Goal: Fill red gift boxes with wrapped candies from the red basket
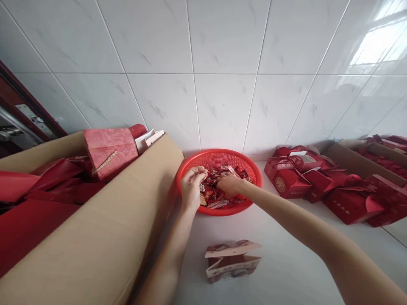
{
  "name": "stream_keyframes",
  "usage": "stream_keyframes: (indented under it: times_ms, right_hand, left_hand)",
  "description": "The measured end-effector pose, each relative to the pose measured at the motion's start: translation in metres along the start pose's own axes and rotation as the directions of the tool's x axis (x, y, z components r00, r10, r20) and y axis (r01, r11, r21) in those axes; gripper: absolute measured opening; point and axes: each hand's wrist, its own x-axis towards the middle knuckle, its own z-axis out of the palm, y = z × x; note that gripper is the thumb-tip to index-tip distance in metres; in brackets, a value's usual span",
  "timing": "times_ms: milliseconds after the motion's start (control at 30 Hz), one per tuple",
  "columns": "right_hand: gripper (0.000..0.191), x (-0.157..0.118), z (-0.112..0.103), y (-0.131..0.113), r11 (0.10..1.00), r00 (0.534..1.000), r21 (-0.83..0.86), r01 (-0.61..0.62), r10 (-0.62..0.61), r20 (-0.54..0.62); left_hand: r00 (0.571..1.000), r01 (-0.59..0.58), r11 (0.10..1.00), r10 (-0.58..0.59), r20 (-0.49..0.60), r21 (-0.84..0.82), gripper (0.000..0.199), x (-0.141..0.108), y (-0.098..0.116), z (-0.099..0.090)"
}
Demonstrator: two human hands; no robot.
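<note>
A red plastic basket [219, 152] with a mesh wall holds a heap of small wrapped candies [211, 190], mostly in red wrappers. Over its left side is my left hand [191, 186], its fingers curled together in a pinch; what lies between the fingertips is too small to make out. My right hand [230, 184] reaches down into the candies from the right, and its fingertips are partly hidden among them. Nearer to me, a small patterned paper box [233, 269] stands on the white surface with its top open, apart from both hands.
On the left, a large cardboard box [127, 216] holds red bags and a pink patterned box [111, 150]. Several red gift boxes [288, 178] stand at the right, beside another cardboard box [352, 156] with red things in it. A tiled wall [222, 106] rises behind the basket.
</note>
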Motion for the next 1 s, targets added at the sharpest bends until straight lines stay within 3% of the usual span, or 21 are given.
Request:
stream_keyframes:
  times_ms: [133,267,533,600,700,767,867,1000]
  right_hand:
    - [0.022,-0.001,0.000,0.001,0.999,0.998,-0.035,0.015,-0.018,-0.065]
    - [0.013,0.000,-0.002,0.005,0.997,0.987,-0.029,-0.077,0.072,-0.146]
    - [0.023,-0.002,-0.014,0.018,0.965,0.926,0.054,-0.255,0.260,-0.272]
    - [0.021,-0.003,-0.016,0.014,0.977,0.930,0.092,-0.193,0.212,-0.299]
    - [0.020,0.000,-0.014,-0.001,0.981,0.959,0.176,0.082,-0.030,-0.280]
    - [0.036,0.005,-0.009,-0.014,0.963,0.955,0.182,0.198,-0.147,-0.259]
    - [0.054,0.015,0.000,-0.028,0.978,0.956,0.081,0.194,-0.170,-0.240]
    - [0.055,0.023,-0.002,-0.032,0.984,0.959,-0.040,0.171,-0.176,-0.220]
  left_hand:
    - [1.000,0.000,1.000,0.000,0.007,0.005,0.019,0.000,0.000,0.000]
    - [1.000,0.001,1.000,-0.001,0.003,-0.003,0.020,0.001,-0.001,0.000]
    - [0.999,-0.015,0.999,0.013,-0.043,-0.041,0.019,0.001,0.000,0.001]
    - [0.996,-0.028,0.998,0.023,-0.084,-0.061,0.019,0.001,0.001,0.002]
    - [0.989,-0.053,0.994,0.039,-0.142,-0.098,0.018,0.001,0.002,0.002]
    - [0.986,-0.058,0.992,0.039,-0.162,-0.113,0.018,0.001,0.003,0.002]
    - [0.986,-0.054,0.992,0.035,-0.162,-0.115,0.017,0.001,0.003,0.001]
    - [0.988,-0.058,0.992,0.042,-0.145,-0.109,0.017,0.001,0.003,0.001]
